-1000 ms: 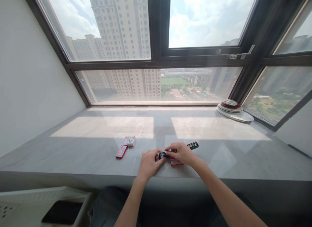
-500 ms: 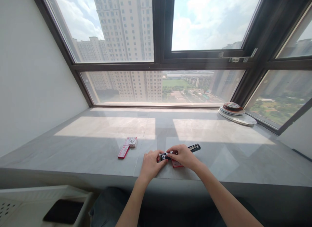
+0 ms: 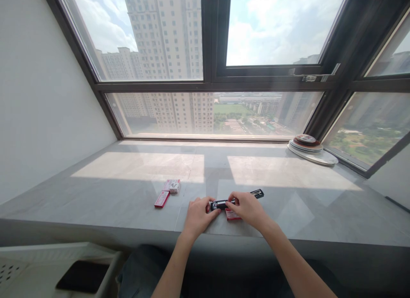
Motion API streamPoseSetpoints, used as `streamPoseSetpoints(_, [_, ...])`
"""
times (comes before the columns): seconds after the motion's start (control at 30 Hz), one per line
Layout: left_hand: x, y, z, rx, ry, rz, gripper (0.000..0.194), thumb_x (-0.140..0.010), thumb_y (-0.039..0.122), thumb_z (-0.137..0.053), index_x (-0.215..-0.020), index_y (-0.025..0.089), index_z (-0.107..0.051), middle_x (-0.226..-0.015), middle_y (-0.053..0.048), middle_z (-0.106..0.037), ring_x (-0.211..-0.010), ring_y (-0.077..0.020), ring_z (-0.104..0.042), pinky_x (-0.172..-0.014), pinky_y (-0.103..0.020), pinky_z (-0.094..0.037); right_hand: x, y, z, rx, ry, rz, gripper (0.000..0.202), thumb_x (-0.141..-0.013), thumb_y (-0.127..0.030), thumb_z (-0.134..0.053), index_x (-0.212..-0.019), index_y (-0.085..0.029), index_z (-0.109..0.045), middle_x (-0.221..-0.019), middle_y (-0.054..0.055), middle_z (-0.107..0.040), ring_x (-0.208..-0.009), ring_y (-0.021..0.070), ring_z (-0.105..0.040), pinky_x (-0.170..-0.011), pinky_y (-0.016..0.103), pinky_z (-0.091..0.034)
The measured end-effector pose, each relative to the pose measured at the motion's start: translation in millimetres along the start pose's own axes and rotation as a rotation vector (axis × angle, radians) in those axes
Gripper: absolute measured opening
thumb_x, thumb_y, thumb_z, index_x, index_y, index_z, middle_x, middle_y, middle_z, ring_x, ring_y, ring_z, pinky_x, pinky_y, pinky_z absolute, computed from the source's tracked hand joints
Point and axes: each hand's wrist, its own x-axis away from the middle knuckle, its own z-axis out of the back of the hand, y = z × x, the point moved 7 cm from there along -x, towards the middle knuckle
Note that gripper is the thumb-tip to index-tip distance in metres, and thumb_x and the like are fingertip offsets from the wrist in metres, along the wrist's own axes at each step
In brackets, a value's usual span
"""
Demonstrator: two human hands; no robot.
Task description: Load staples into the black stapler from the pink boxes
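A black stapler (image 3: 219, 205) lies opened out on the stone sill, and a shiny metal channel shows along its near part. Its other long black arm (image 3: 257, 194) reaches out past my right hand to the right. My left hand (image 3: 197, 214) grips the stapler's left end between thumb and fingers. Over the middle of the stapler, my right hand (image 3: 246, 207) pinches at the channel with thumb and fingertips; anything small between them is hidden. Below the right fingers lies a red and white box (image 3: 232, 214), partly covered by the hand.
Left of my hands sit a small white box (image 3: 174, 186) and a red-edged box (image 3: 162, 199). Several round plates or discs (image 3: 312, 150) are stacked in the far right corner. The sill's front edge (image 3: 144, 228) runs close before me; a white plastic basket (image 3: 57, 253) stands below left.
My right hand has slid a little to the right along the stapler, and more of the metal channel shows. The left hand keeps its hold in the same place.
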Motion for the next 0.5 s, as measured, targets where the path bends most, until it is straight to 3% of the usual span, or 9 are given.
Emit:
streamPoseSetpoints(0.07, [0, 1, 0.4, 0.001, -0.003, 0.003, 0.028, -0.083, 0.049, -0.069, -0.104, 0.031, -0.070, -0.074, 0.002, -0.063, -0.081, -0.0211, -0.057, -0.075, -0.030, -0.033, 7, -7, -3, -0.030, -0.009, 0.010, 0.024, -0.091, -0.043, -0.063, -0.087, -0.023, -0.075, -0.067, 0.003, -0.066, -0.065, 0.0187, -0.058, -0.058, 0.028, -0.030])
streamPoseSetpoints(0.17, [0, 2, 1.0, -0.001, -0.008, 0.006, 0.028, -0.084, 0.049, -0.068, -0.104, 0.029, -0.070, -0.074, 0.001, -0.063, -0.082, -0.0214, -0.058, -0.075, -0.030, -0.033, 17, -16, -12, -0.221, -0.093, 0.054, 0.026, -0.094, -0.042, -0.058, -0.107, -0.026, -0.074, -0.070, 0.001, -0.067, -0.064, 0.0184, -0.060, -0.060, 0.027, -0.035])
streamPoseSetpoints(0.23, [0, 2, 1.3, -0.002, -0.003, 0.007, 0.028, -0.084, 0.049, -0.068, -0.104, 0.030, -0.070, -0.074, 0.001, -0.062, -0.081, -0.0212, -0.058, -0.075, -0.030, -0.033, 26, -7, -12, -0.332, -0.104, 0.036, 0.031, -0.094, -0.046, -0.057, -0.112, -0.025, -0.072, -0.073, 0.001, -0.068, -0.065, 0.0182, -0.060, -0.061, 0.027, -0.038])
streamPoseSetpoints(0.37, [-1, 1, 0.3, 0.006, -0.009, 0.016, 0.030, -0.083, 0.050, -0.068, -0.106, 0.031, -0.070, -0.073, 0.002, -0.062, -0.079, -0.0205, -0.058, -0.075, -0.030, -0.034, 46, 59, 1, -0.450, -0.091, -0.200, 0.045, -0.090, -0.061, -0.058, -0.096, -0.019, -0.072, -0.068, 0.001, -0.061, -0.058, 0.0154, -0.052, -0.053, 0.026, -0.036])
streamPoseSetpoints(0.43, [-2, 1, -0.6, 0.010, -0.022, 0.022, 0.031, -0.083, 0.051, -0.066, -0.106, 0.030, -0.071, -0.072, 0.002, -0.062, -0.079, -0.0207, -0.058, -0.074, -0.030, -0.035, 53, 94, 11, -0.538, -0.091, -0.349, 0.053, -0.086, -0.067, -0.060, -0.109, -0.020, -0.068, -0.064, -0.002, -0.056, -0.047, 0.0113, -0.041, -0.045, 0.025, -0.029])
streamPoseSetpoints(0.5, [-2, 2, -0.5, 0.012, -0.028, 0.027, 0.032, -0.083, 0.052, -0.066, -0.106, 0.030, -0.071, -0.072, 0.002, -0.062, -0.079, -0.0207, -0.058, -0.074, -0.030, -0.035, 49, 108, 22, -0.654, -0.071, -0.376, 0.060, -0.084, -0.069, -0.061, -0.122, -0.021, -0.063, -0.068, -0.002, -0.056, -0.045, 0.0085, -0.034, -0.042, 0.024, -0.023])
